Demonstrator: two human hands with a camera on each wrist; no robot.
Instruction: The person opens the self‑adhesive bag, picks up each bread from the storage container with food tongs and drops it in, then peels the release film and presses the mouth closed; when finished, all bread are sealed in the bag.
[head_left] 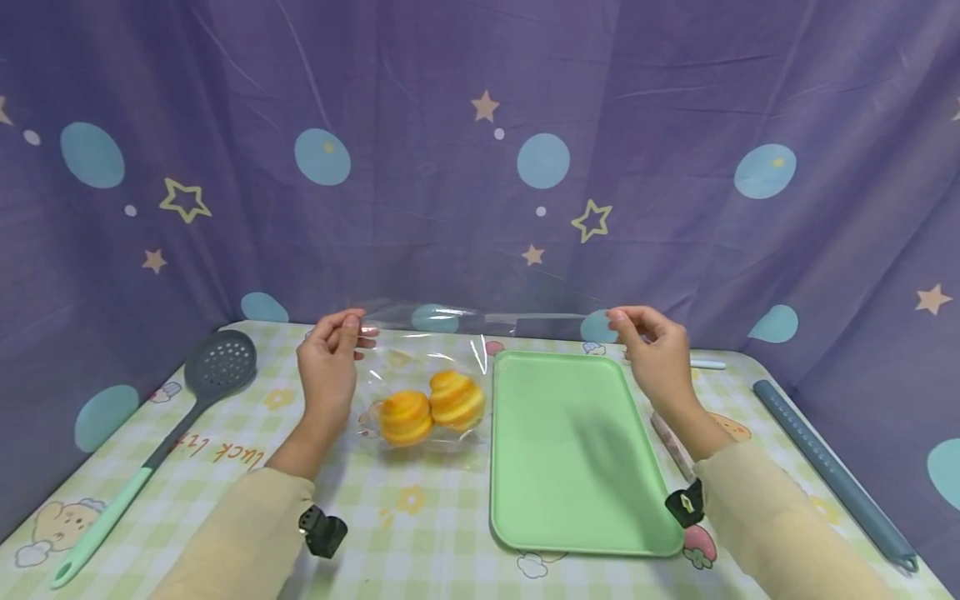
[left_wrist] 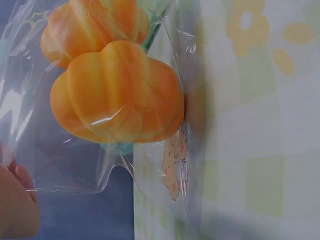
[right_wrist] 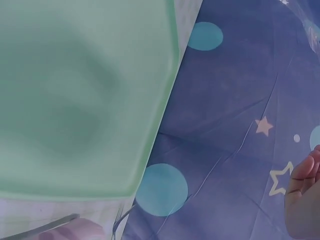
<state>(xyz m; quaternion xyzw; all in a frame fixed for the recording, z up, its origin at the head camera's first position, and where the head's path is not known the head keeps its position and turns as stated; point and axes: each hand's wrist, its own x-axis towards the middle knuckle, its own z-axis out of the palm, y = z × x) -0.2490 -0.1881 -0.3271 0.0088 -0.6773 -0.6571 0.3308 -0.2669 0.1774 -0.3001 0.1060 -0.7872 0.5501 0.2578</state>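
My left hand [head_left: 330,354] pinches the upper left edge of a clear plastic bag [head_left: 420,360]. Two yellow-orange, ridged, pumpkin-shaped buns [head_left: 406,417] lie side by side at the bottom of the bag, low over the tablecloth. In the left wrist view the buns [left_wrist: 117,95] show large through the shiny plastic, with part of the hand [left_wrist: 17,200] at the lower left. Out to the right, thumb and forefinger of my right hand [head_left: 654,350] pinch the end of a thin, clear strip [head_left: 555,316], which stretches level from the bag's top.
A pale green tray [head_left: 570,458] lies right of the bag, under the right hand's shadow. At the left is a grey slotted skimmer [head_left: 220,367] with a mint handle. A long blue-grey bar [head_left: 832,471] lies along the right edge, and a pinkish slim object [head_left: 672,446] beside the tray.
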